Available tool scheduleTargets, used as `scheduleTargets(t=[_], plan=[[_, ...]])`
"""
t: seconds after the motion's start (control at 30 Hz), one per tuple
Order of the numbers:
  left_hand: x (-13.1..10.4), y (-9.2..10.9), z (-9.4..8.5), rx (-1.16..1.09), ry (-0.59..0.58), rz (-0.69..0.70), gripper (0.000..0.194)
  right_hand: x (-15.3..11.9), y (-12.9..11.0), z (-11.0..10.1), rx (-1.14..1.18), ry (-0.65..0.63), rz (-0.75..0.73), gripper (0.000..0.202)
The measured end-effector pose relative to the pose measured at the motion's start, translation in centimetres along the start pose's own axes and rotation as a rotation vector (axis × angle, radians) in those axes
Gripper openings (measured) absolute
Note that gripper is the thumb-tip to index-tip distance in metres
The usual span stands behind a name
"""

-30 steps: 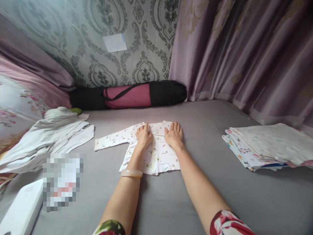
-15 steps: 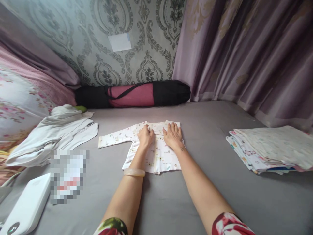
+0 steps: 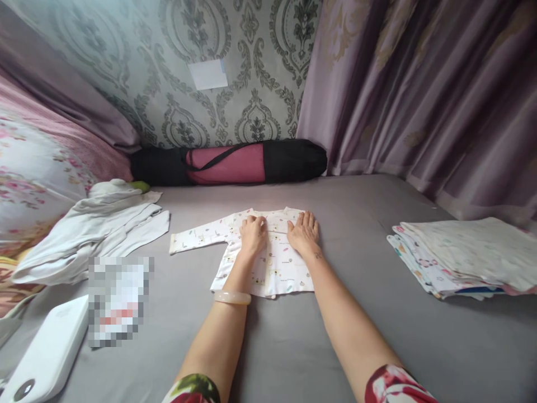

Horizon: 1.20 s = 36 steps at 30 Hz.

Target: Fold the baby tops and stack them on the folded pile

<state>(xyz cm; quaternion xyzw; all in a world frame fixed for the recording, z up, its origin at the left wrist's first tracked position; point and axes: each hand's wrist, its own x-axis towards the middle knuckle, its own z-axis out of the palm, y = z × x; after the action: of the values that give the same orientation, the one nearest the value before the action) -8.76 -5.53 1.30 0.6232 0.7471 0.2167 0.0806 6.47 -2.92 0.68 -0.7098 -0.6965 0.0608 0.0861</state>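
A small white baby shirt point(image 3: 287, 271) with a tiny coloured print lies spread on the grey bed sheet. Its sleeve on the left side stretches outward, while no sleeve sticks out on the right side. My left hand point(image 3: 253, 235) rests on the upper middle of the shirt, its fingers curled in and pinched at the fabric. Flat on the shirt's upper right edge lies my right hand point(image 3: 304, 230), fingers stretched out. A pale bangle point(image 3: 232, 298) circles my left forearm.
A stack of folded printed clothes point(image 3: 470, 257) is at the right. Rumpled white clothing point(image 3: 92, 229), a blurred-out packet point(image 3: 119, 305) and a white power bank point(image 3: 48, 347) lie at the left. A black and pink roll bag point(image 3: 226, 163) lies along the wall.
My right hand has slid slightly right, to the shirt's edge. My left hand has shifted a little to the right, and its fingers are drawn in more.
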Motion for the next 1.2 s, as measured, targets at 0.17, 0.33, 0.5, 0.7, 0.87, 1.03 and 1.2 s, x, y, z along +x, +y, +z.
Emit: scheduleTargets(t=[0.17,0.33,0.5,0.7,0.87,1.03,1.2], plan=[[0.1,-0.1,-0.4,0.009,-0.046,-0.043,0.034,-0.2,-0.1,-0.1,-0.027,0.019,-0.025,0.065],[0.4,-0.2,-0.8,-0.013,-0.071,-0.067,0.037,-0.6,-0.5,0.1,-0.037,-0.003,-0.07,0.067],[0.8,-0.7,-0.7,-0.106,-0.084,-0.081,0.036,-1.1,-1.6,0.4,-0.025,-0.001,-0.097,0.065],[0.7,-1.0,-0.7,-0.12,-0.066,-0.076,0.035,-1.7,-4.0,0.3,0.008,-0.112,-0.197,0.065],[0.5,-0.8,-0.6,-0.107,-0.003,0.093,0.051,-1.5,-5.2,-0.6,0.006,-0.148,-0.366,0.062],[0.7,-1.2,0.2,-0.108,-0.105,0.134,0.061,-1.3,-5.0,-0.3,0.031,-0.23,-0.528,0.063],[0.6,-1.3,0.3,-0.06,-0.133,0.089,0.058,-1.3,-4.3,-0.1,0.033,-0.21,-0.499,0.063]])
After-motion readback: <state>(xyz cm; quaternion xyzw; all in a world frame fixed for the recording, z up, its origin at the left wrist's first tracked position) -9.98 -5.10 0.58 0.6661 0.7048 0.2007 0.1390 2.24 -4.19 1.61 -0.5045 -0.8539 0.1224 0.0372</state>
